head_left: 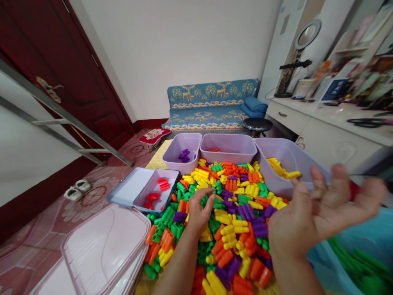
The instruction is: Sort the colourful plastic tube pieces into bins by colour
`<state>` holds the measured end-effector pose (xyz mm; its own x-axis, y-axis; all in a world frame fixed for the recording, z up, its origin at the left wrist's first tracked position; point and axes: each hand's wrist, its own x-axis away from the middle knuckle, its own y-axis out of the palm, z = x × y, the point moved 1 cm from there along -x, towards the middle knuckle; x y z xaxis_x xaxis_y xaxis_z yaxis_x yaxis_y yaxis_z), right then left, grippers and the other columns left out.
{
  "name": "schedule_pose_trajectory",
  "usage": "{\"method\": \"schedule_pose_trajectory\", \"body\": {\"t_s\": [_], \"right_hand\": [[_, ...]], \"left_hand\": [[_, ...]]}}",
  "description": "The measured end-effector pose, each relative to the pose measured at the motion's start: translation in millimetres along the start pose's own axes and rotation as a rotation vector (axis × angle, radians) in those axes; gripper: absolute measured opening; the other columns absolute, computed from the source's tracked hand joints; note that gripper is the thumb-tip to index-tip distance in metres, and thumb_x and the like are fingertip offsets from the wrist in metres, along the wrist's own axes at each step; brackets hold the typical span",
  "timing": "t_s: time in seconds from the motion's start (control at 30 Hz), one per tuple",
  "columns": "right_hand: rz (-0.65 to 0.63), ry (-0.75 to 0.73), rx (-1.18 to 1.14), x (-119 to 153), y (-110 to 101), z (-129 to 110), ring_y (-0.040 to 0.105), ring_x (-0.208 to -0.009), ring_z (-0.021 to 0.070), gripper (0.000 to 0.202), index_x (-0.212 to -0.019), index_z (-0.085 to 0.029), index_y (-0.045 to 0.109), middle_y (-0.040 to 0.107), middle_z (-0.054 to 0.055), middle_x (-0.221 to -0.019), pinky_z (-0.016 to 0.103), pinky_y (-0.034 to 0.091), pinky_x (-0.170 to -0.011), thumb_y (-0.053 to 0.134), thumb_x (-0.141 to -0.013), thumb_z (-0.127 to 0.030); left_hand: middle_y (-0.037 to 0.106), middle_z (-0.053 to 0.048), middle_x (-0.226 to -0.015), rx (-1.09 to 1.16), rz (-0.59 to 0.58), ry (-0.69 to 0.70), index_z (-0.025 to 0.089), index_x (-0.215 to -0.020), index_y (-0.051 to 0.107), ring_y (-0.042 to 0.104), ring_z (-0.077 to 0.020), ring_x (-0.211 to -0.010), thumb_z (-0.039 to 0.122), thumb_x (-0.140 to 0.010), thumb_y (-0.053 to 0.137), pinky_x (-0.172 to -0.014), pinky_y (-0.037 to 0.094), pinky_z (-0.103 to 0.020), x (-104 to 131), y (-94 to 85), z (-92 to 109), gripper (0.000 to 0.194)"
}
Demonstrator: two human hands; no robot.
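A big heap of plastic tube-shaped building pieces [245, 211] in yellow, orange, green and purple spreads in front of me. Over the middle of it is my left hand [198, 211], fingers curved and thumb apart, with nothing visible in it. My right hand [316, 209] is raised at the right, palm turned up and fingers spread, holding nothing. Beyond it stands a lilac bin [294, 153] with yellow pieces inside. A second lilac bin [181, 166] holds purple pieces, and the middle lilac bin [229, 155] a few orange ones. Red pieces lie in a shallow box [141, 208].
A light-blue bin [321, 258] with green pieces is at my lower right. Pinkish lids [107, 241] are stacked at the left. A metal ladder [82, 137] leans near the door. Behind the bins are a black stool [257, 124] and a blue sofa [205, 116].
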<state>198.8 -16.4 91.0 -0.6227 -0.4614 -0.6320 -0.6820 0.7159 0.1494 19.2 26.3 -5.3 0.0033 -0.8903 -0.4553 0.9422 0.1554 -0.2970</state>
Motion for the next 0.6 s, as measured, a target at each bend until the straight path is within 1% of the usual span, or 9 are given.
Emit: {"method": "schedule_pose_trajectory", "body": {"t_s": [0.07, 0.1, 0.13, 0.23, 0.27, 0.33, 0.4, 0.47, 0.6], "right_hand": [[-0.055, 0.046, 0.004, -8.5, 1.7, 5.9, 0.055, -0.115, 0.0234, 0.045, -0.132, -0.025, 0.039, 0.054, 0.008, -0.127, 0.045, 0.042, -0.099, 0.049, -0.088, -0.029], [-0.18, 0.095, 0.035, -11.4, 2.7, 11.5, 0.06, -0.106, 0.023, 0.036, -0.121, -0.022, 0.051, 0.061, 0.008, -0.117, 0.043, 0.045, -0.095, 0.051, -0.087, -0.031], [-0.368, 0.148, 0.094, -12.5, 3.7, 18.4, 0.063, -0.098, 0.0224, 0.031, -0.113, -0.021, 0.058, 0.065, 0.008, -0.109, 0.041, 0.048, -0.089, 0.052, -0.085, -0.034], [-0.889, 0.211, 0.332, -5.5, 4.6, 39.5, 0.066, -0.079, 0.0206, 0.037, -0.11, -0.024, 0.065, 0.069, 0.006, -0.102, 0.034, 0.051, -0.073, 0.065, -0.074, -0.034], [-1.013, 0.198, 0.408, -0.9, 5.2, 44.9, 0.066, -0.076, 0.0205, 0.042, -0.111, -0.026, 0.065, 0.07, 0.006, -0.102, 0.033, 0.051, -0.07, 0.069, -0.07, -0.032], [-1.169, 0.148, 0.528, 9.3, 8.5, 51.6, 0.066, -0.076, 0.0217, 0.049, -0.113, -0.028, 0.066, 0.071, 0.005, -0.098, 0.032, 0.049, -0.069, 0.072, -0.064, -0.026], [-1.228, 0.087, 0.595, 18.5, 15.5, 53.6, 0.066, -0.082, 0.0241, 0.043, -0.108, -0.028, 0.068, 0.072, 0.005, -0.094, 0.033, 0.048, -0.073, 0.069, -0.065, -0.02], [-1.202, 0.058, 0.587, 25.6, 24.7, 52.6, 0.066, -0.088, 0.0251, 0.03, -0.097, -0.025, 0.071, 0.072, 0.005, -0.093, 0.035, 0.048, -0.078, 0.063, -0.07, -0.017], [-0.981, 0.21, 0.303, 36.3, 40.3, 50.7, 0.067, -0.087, 0.0207, 0.022, -0.098, -0.022, 0.066, 0.072, 0.005, -0.094, 0.033, 0.05, -0.08, 0.053, -0.081, -0.024]], "left_hand": [[0.069, -0.006, -0.091, -0.017, -0.05, 0.056, 0.019, -0.098, 0.068, 0.062, -0.0201, -0.09, 0.03, -0.084, 0.059, -0.084, 0.047, -0.032, 0.5, -1.5, 3.7, 0.02], [0.069, -0.006, -0.092, -0.026, -0.061, 0.083, 0.019, -0.098, 0.068, 0.062, -0.0203, -0.092, 0.029, -0.084, 0.06, -0.085, 0.046, -0.033, 0.5, -2.2, 5.1, 0.02], [0.068, -0.007, -0.095, -0.033, -0.057, 0.101, 0.019, -0.099, 0.068, 0.061, -0.0206, -0.094, 0.029, -0.084, 0.059, -0.086, 0.046, -0.033, 0.3, -2.7, 5.9, 0.02], [0.067, -0.007, -0.097, -0.037, 0.012, 0.094, 0.018, -0.096, 0.069, 0.06, -0.0204, -0.097, 0.027, -0.087, 0.054, -0.088, 0.045, -0.033, -1.2, -3.2, 4.5, 0.019], [0.067, -0.007, -0.096, -0.038, 0.043, 0.081, 0.018, -0.094, 0.069, 0.06, -0.02, -0.096, 0.027, -0.088, 0.052, -0.088, 0.045, -0.033, -1.8, -3.1, 3.3, 0.02], [0.068, -0.006, -0.092, -0.041, 0.101, 0.058, 0.017, -0.09, 0.068, 0.061, -0.0194, -0.093, 0.027, -0.089, 0.051, -0.086, 0.046, -0.033, -2.6, -3.0, 1.0, 0.02], [0.068, -0.006, -0.091, -0.046, 0.146, 0.049, 0.017, -0.088, 0.068, 0.061, -0.0192, -0.091, 0.027, -0.089, 0.051, -0.085, 0.046, -0.032, -2.5, -3.7, 0.1, 0.019], [0.067, -0.006, -0.089, -0.052, 0.161, 0.063, 0.017, -0.087, 0.068, 0.061, -0.0194, -0.091, 0.028, -0.089, 0.051, -0.084, 0.047, -0.032, -1.6, -4.8, 0.9, 0.02], [0.068, -0.007, -0.093, -0.046, 0.087, 0.126, 0.018, -0.093, 0.068, 0.062, -0.0211, -0.093, 0.03, -0.088, 0.052, -0.086, 0.046, -0.034, 1.5, -6.0, 3.2, 0.021]]}}
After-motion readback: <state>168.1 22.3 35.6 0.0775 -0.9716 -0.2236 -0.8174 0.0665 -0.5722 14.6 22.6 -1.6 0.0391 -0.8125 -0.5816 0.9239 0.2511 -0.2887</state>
